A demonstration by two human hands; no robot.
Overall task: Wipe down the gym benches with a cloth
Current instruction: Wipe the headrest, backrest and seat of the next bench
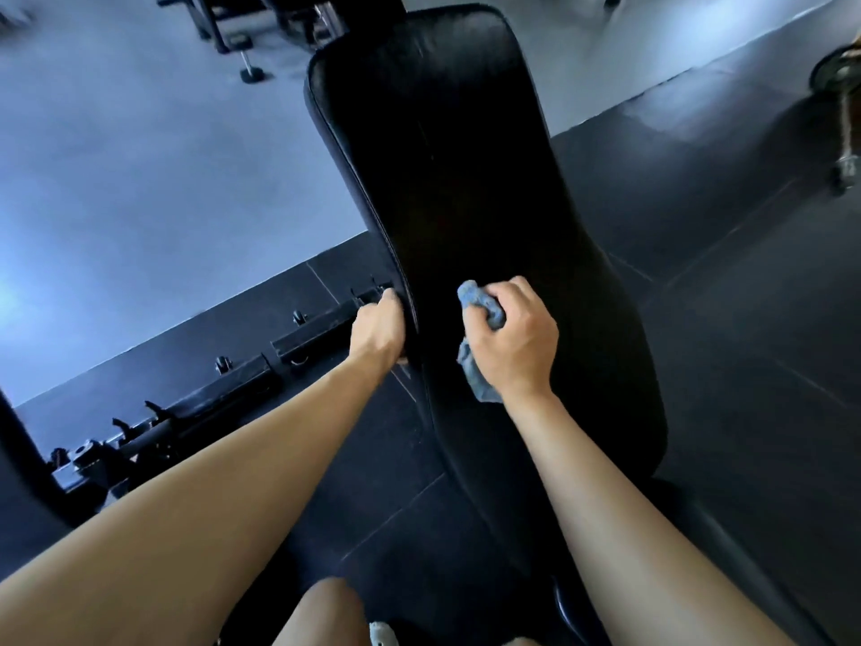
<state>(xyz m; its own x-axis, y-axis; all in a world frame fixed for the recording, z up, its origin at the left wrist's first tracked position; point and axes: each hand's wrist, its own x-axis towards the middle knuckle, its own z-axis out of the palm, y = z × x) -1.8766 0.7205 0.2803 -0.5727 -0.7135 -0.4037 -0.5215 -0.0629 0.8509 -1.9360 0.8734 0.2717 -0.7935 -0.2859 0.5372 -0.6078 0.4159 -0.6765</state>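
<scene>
A long black padded gym bench (447, 156) runs from the top of the view down toward me. My right hand (512, 340) grips a bunched blue-grey cloth (482, 314) and holds it against the pad's middle; a tail of cloth hangs out below the hand. My left hand (379, 328) grips the pad's left edge, its fingers curled round the rim and hidden behind it. Both forearms reach in from the bottom of the frame.
A black steel frame with pegs (195, 403) lies on the floor left of the bench. More equipment (251, 30) stands at the top left, and a weight plate on a bar (841, 86) at the far right. Dark rubber tiles cover the floor; my knee (321, 613) shows below.
</scene>
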